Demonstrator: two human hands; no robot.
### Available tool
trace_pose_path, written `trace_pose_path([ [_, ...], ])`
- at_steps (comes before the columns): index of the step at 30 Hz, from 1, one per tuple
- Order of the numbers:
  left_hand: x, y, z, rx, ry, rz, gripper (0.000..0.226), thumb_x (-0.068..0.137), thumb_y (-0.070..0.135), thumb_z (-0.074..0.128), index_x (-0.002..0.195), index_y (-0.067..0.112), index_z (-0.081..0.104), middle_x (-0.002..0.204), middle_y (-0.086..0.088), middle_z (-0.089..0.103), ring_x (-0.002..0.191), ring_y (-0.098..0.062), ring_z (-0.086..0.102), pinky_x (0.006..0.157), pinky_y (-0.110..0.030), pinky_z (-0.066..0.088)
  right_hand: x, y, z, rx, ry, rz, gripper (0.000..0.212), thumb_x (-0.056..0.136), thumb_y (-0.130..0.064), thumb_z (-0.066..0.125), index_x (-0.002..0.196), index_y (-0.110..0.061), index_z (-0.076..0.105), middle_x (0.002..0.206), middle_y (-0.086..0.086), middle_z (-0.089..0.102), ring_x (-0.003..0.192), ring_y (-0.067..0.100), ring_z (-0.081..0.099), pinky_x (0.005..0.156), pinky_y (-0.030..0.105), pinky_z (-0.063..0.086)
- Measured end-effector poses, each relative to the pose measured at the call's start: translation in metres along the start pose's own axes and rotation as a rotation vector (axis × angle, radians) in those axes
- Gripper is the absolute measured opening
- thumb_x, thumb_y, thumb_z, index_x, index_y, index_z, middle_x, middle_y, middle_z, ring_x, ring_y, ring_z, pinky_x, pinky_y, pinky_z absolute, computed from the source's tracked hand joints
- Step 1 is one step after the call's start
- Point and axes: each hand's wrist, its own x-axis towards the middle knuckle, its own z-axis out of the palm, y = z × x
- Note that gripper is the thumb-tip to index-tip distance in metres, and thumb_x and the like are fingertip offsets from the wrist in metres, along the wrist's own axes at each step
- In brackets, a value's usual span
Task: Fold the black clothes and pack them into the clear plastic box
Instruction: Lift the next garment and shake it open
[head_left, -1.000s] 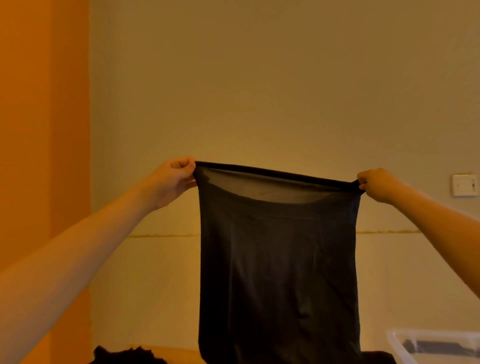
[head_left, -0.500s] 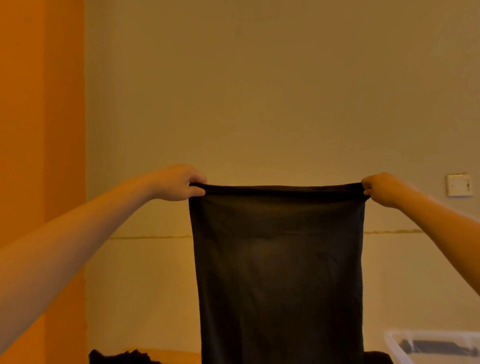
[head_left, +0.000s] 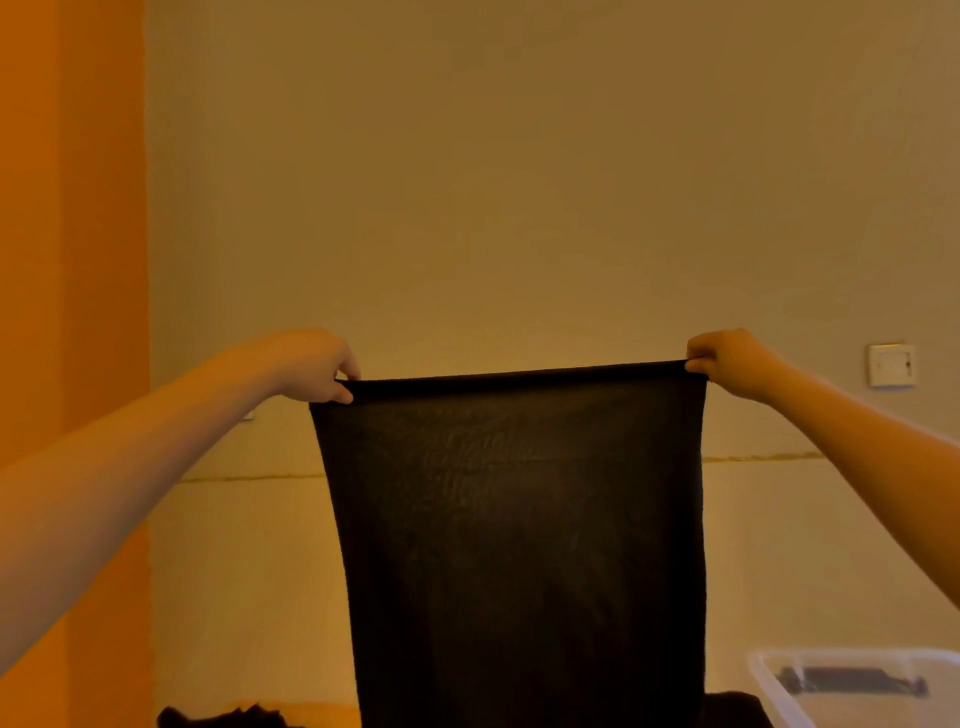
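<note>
A plain beige wall (head_left: 519, 182) with a switch plate (head_left: 892, 365) backs the scene. The left hand (head_left: 317, 366) and right hand (head_left: 727, 361) each pinch an upper corner of a black garment (head_left: 519, 519), held taut and level at arm's length. It hangs flat below the grip, its long axis vertical, thin and faintly sheer, matte, roughly rectangular. The clear box (head_left: 857, 686) sits low right, nearer the right hand. More dark cloth (head_left: 223, 719) lies at the bottom left.
</note>
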Motion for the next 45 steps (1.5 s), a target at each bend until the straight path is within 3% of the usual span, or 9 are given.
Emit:
trace_pose_path([
  [3,0.002,-0.015,0.010,-0.029,0.001,-0.082,0.018,0.093,0.028,0.057,0.086,0.016,0.068,0.073,0.005,0.059,0.068,-0.012,0.054,0.064,-0.027,0.043,-0.004,-0.003,-0.001,0.168,-0.048,-0.075,0.015,0.093,-0.005,0.049,0.087,-0.009,0.062,0.079,0.006,0.056,0.081,0.025,0.052,0.075,0.033,0.040],
  [6,0.001,-0.029,0.019,-0.109,0.067,-0.183,0.038,0.094,0.028,0.056,0.060,0.011,0.052,0.056,-0.001,0.045,0.053,-0.015,0.041,0.053,-0.027,0.032,-0.010,-0.006,-0.002,0.333,-0.078,-0.079,0.016,0.093,-0.004,0.049,0.089,-0.010,0.063,0.073,0.004,0.055,0.071,0.021,0.048,0.065,0.028,0.041],
  [14,-0.003,-0.040,0.032,-0.398,0.242,-0.359,0.047,0.088,0.032,0.063,0.052,0.009,0.043,0.050,-0.004,0.034,0.049,-0.019,0.034,0.048,-0.028,0.024,-0.011,-0.011,0.005,1.028,-0.219,0.055,0.025,0.099,-0.009,0.036,0.082,-0.007,0.054,0.066,0.006,0.040,0.047,0.008,0.037,0.050,0.018,0.039],
  [18,-0.002,-0.036,0.032,-0.418,0.346,-0.469,0.043,0.087,0.032,0.065,0.053,0.008,0.050,0.050,-0.005,0.043,0.049,-0.019,0.041,0.045,-0.029,0.027,-0.010,-0.018,0.008,0.809,-0.226,-0.007,0.018,0.094,-0.016,0.051,0.078,-0.010,0.058,0.077,0.007,0.054,0.073,0.019,0.049,0.072,0.030,0.042],
  [22,0.001,-0.031,0.035,-0.502,0.351,-0.485,0.036,0.090,0.025,0.060,0.060,0.007,0.055,0.056,-0.007,0.046,0.054,-0.021,0.044,0.047,-0.029,0.029,-0.008,-0.027,0.009,0.480,-0.175,-0.038,0.014,0.089,-0.013,0.060,0.076,-0.009,0.065,0.073,0.007,0.057,0.072,0.019,0.049,0.063,0.026,0.041],
  [27,0.003,-0.027,0.033,-0.766,0.207,-0.417,0.016,0.095,0.009,0.050,0.079,0.008,0.055,0.070,-0.009,0.039,0.060,-0.021,0.033,0.052,-0.029,0.025,-0.004,-0.030,0.008,0.501,-0.068,-0.039,0.010,0.090,-0.007,0.057,0.082,-0.007,0.064,0.076,0.009,0.059,0.074,0.022,0.054,0.069,0.030,0.048],
  [37,-0.016,-0.044,0.034,-1.200,0.010,-0.381,0.009,0.088,0.014,0.062,0.085,0.009,0.068,0.094,0.001,0.060,0.085,-0.009,0.050,0.066,-0.025,0.036,-0.012,-0.014,0.003,0.489,-0.326,-0.025,0.015,0.090,-0.010,0.057,0.079,-0.009,0.067,0.080,0.007,0.063,0.079,0.019,0.058,0.070,0.024,0.048],
  [42,-0.016,-0.048,0.041,-1.322,0.008,-0.345,0.030,0.088,0.022,0.059,0.063,0.016,0.074,0.075,-0.001,0.065,0.074,-0.015,0.051,0.062,-0.026,0.035,-0.010,-0.006,0.005,0.486,-0.327,0.021,0.013,0.089,-0.007,0.056,0.081,-0.007,0.067,0.086,0.009,0.065,0.086,0.021,0.059,0.079,0.029,0.051],
  [45,-0.014,-0.043,0.040,-1.304,0.017,-0.315,0.023,0.094,0.021,0.052,0.081,0.010,0.069,0.077,0.000,0.063,0.074,-0.014,0.051,0.063,-0.025,0.036,-0.009,-0.003,0.005,0.473,-0.294,0.041,0.010,0.087,-0.004,0.059,0.085,-0.002,0.068,0.091,0.014,0.066,0.090,0.025,0.060,0.088,0.036,0.050],
])
